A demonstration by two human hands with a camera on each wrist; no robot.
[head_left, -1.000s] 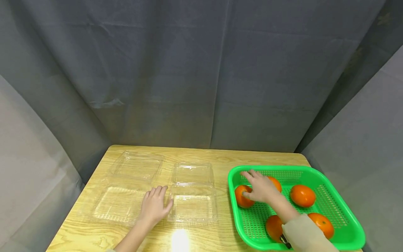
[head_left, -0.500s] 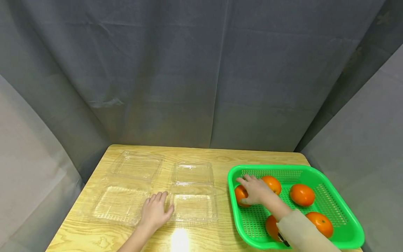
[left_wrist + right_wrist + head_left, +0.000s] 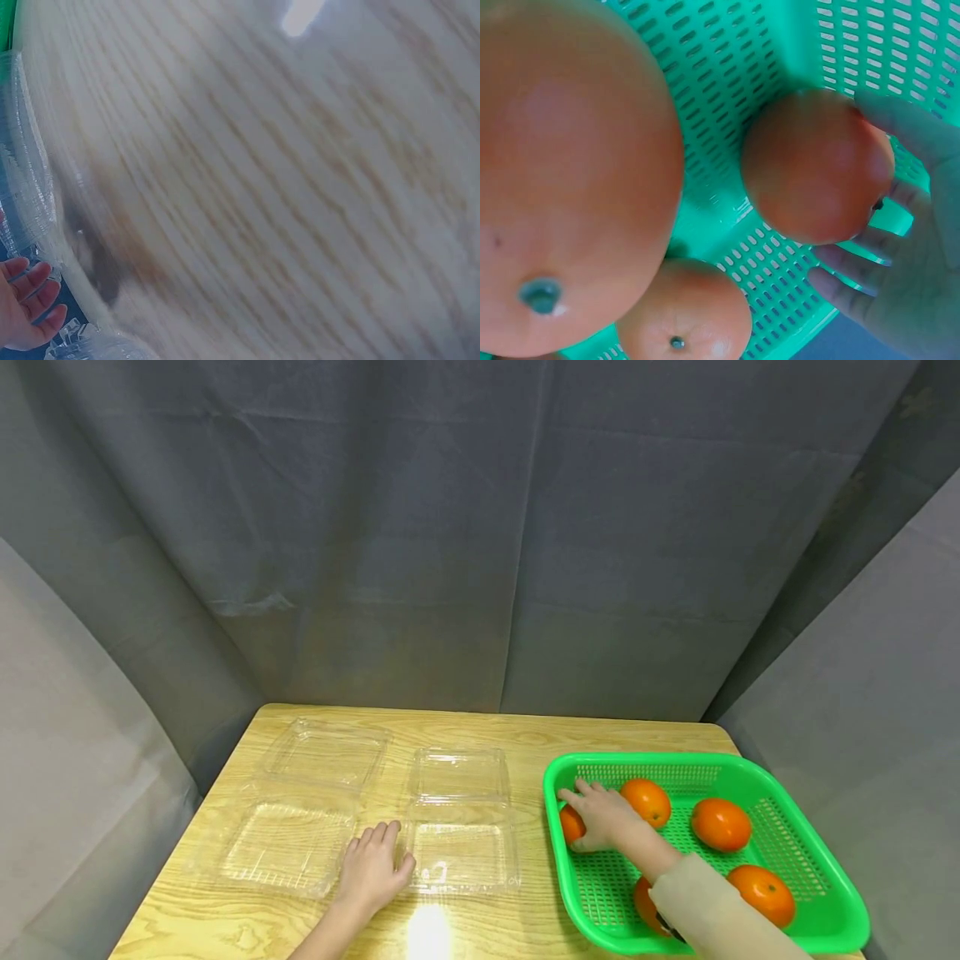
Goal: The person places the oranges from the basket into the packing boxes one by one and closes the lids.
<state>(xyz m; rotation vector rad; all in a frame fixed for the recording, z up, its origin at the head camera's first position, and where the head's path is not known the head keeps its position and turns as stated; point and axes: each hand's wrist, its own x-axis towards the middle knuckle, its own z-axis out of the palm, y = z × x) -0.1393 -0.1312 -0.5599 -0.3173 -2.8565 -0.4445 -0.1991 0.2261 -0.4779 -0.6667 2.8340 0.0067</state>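
In the head view my left hand [image 3: 371,870] lies with relaxed fingers between two opened clear plastic clamshell containers. Its thumb is at the near left edge of the smaller container [image 3: 459,853]; the larger container [image 3: 277,847] is to its left. My right hand [image 3: 606,818] reaches into the green basket [image 3: 825,881] and holds an orange [image 3: 572,825] at the left wall, partly hidden under the palm. The right wrist view shows the thumb on one side of this orange [image 3: 810,172] and the fingers round the other.
Several more oranges lie in the basket, one orange [image 3: 647,802] just beyond the right hand and another orange [image 3: 722,825] farther right. The right sleeve [image 3: 712,906] partly covers one near the front. Wooden table [image 3: 540,735]; grey curtains [image 3: 420,543] behind and at the sides.
My right hand has lowered and moved slightly left, closing round the orange at the basket's left wall. The left hand has shifted slightly toward me, and the smaller container has nudged a little.
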